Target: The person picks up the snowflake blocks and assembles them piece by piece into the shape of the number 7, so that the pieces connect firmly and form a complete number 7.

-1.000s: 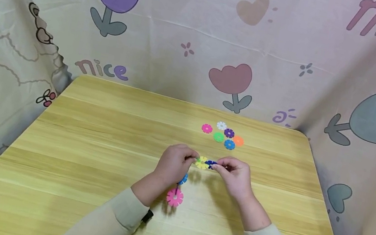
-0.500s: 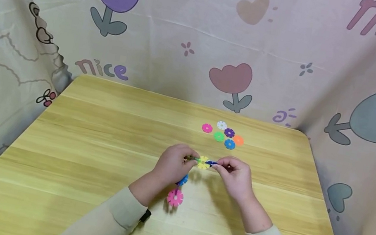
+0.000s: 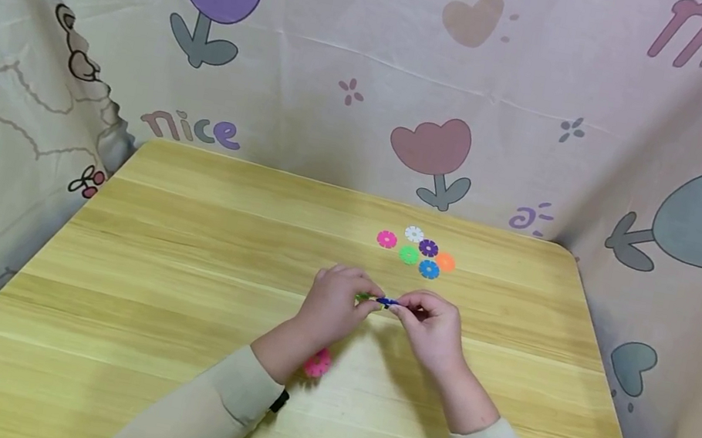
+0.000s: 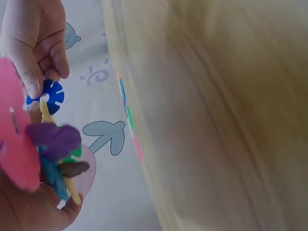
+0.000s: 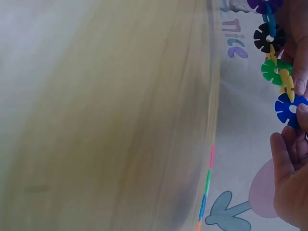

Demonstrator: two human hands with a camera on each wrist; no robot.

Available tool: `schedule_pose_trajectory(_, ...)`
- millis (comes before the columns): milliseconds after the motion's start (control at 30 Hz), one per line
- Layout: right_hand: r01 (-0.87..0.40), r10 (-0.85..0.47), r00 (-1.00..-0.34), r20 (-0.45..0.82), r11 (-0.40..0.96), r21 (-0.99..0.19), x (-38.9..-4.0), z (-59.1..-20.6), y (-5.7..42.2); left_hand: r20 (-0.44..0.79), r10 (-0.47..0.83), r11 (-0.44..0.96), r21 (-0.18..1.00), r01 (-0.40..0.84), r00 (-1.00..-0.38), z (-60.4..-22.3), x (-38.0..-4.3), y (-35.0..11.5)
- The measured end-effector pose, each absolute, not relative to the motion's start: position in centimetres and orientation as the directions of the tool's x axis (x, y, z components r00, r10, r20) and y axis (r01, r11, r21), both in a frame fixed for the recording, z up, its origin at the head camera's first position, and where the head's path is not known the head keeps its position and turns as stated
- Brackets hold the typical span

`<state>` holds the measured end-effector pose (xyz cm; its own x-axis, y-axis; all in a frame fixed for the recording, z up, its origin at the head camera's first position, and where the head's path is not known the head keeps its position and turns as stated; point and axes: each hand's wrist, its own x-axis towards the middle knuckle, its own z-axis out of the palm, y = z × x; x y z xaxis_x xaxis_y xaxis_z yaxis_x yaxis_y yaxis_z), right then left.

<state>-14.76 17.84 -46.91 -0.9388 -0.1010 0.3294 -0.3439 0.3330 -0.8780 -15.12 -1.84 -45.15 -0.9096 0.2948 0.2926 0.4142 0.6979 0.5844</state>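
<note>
Both hands hold a chain of notched plastic snowflake discs above the table. My left hand [image 3: 338, 301] pinches the chain near a yellow disc [image 5: 287, 85], beside a green one [image 5: 272, 72]. With thumb and fingers, my right hand [image 3: 433, 329] pinches the dark blue disc [image 5: 287, 109] at the chain's end, which is joined to that yellow disc. Further along come a black disc [image 5: 268, 38], a light blue one [image 4: 54, 179] and a purple one [image 4: 55, 140]. A pink disc [image 3: 318, 363] hangs at the other end, below my left wrist.
Loose discs lie flat toward the table's back: pink [image 3: 386, 239], white [image 3: 414, 234], purple [image 3: 428, 248], green [image 3: 409, 255], orange [image 3: 446, 263] and blue [image 3: 429, 270]. Behind the wooden table [image 3: 175, 258] hangs a printed curtain [image 3: 313, 32].
My left hand has shifted right, closer to my right hand. The yellow disc, which showed its face, is now mostly hidden in the head view. The pink disc has swung slightly left.
</note>
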Motion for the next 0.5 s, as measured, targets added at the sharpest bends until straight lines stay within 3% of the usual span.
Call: schedule_pose_trajectory(500,-0.365,-0.129,-0.931,0.342,0.315,-0.876,-14.78,-47.1,17.42,0.362,0.309,0.678,0.565,0.471,-0.879,-45.39,-15.21,-1.51)
